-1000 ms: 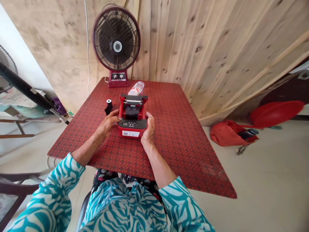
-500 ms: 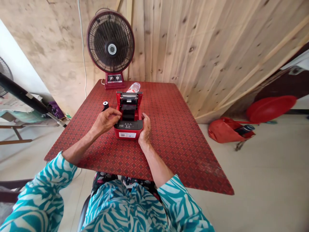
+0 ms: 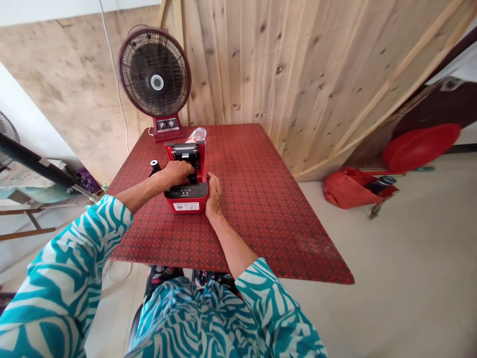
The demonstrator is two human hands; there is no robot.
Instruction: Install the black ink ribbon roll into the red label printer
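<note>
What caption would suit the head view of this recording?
Left hand reaches into an open red printer while the right hand rests against its side.

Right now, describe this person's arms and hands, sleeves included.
The left sleeve and right sleeve are long, loose and made of a matching fabric, printed with wavy teal and white zebra-like stripes. Each ends partway along the forearm, leaving the rest of the arm bare. The left hand and right hand are bare too, with no gloves.
</note>
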